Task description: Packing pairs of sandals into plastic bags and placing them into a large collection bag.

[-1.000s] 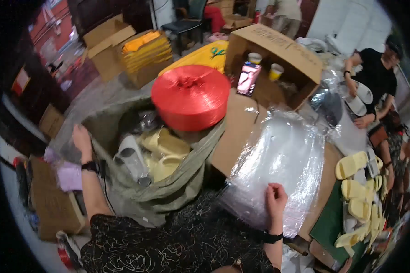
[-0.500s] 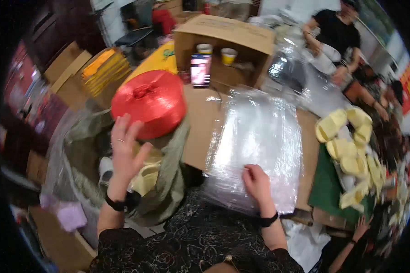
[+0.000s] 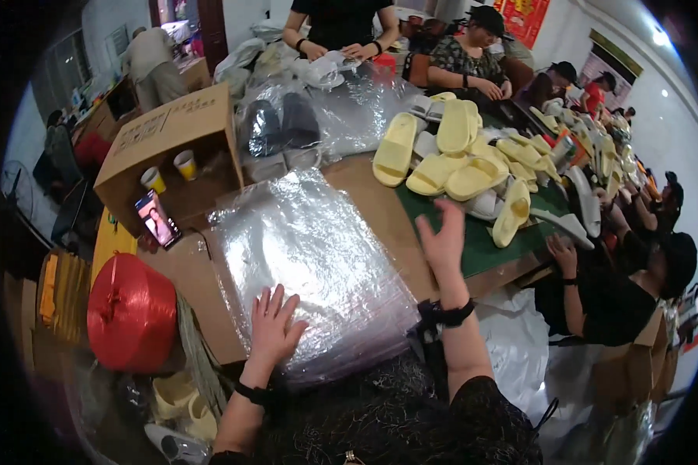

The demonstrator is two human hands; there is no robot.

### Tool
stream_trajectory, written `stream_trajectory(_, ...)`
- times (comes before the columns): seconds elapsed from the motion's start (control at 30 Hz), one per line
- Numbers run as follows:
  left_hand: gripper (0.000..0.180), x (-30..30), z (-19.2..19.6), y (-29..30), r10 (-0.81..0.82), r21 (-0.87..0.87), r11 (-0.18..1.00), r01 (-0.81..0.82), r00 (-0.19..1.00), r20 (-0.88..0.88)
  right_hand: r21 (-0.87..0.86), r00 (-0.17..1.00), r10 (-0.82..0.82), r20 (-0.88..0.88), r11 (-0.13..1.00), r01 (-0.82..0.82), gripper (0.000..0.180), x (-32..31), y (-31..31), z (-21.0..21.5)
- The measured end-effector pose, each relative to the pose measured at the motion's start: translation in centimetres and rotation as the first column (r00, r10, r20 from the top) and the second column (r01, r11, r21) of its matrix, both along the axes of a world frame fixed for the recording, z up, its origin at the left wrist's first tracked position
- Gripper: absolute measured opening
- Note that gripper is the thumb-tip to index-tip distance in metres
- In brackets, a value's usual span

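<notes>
My left hand rests with fingers spread on the near left part of a stack of clear plastic bags. It holds nothing. Raised over the edge of a green mat, my right hand has thumb and fingers apart and nothing in it. Just beyond that hand lies a heap of pale yellow slide sandals, with some white or grey ones among them. A single yellow sandal lies at the heap's near side.
A big red roll of plastic twine stands at the left, above a sack holding sandals. A phone leans by an open cardboard box with two cups. Co-workers sit or stand around the table; one person's hand is close on the right.
The view has swung right. My left hand has gone from above the sack to the bag stack; my right hand has left the bags and reaches toward the sandals, its fingers opened.
</notes>
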State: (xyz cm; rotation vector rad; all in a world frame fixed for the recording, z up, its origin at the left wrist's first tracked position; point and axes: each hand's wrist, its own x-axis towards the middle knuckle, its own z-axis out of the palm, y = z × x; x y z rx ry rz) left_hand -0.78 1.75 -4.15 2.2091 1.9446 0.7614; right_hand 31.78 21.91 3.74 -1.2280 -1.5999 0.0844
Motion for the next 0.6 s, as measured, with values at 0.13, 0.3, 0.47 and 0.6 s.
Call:
stream_trajectory(0.13,0.052,0.5,0.7,0.0,0.010,0.007,1.000,-0.010,1.000,0.024,0.006,0.909,-0.256,-0.328,0.962,0.273,0.067,9.8,10.8,-3.0)
stream_trajectory(0.3,0.053,0.6,0.9,-0.1,0.008,0.007,1.000,-0.008,0.999,0.042,-0.437,0.426,-0.327,-0.843,0.879,-0.190,0.056,11.4,14.3,-5.0)
stream_trajectory(0.47,0.053,0.1,0.6,-1.0,0.034,-0.002,0.999,-0.034,0.998,0.052,-0.129,0.513,-0.062,-0.856,0.987,-0.095,0.047,7.6,12.1,-3.8)
stream_trajectory(0.6,0.054,0.1,0.9,-0.9,0.049,-0.024,0.999,-0.049,0.999,0.018,0.146,0.527,0.237,-0.817,0.967,-0.209,0.045,4.3,5.7,0.9)
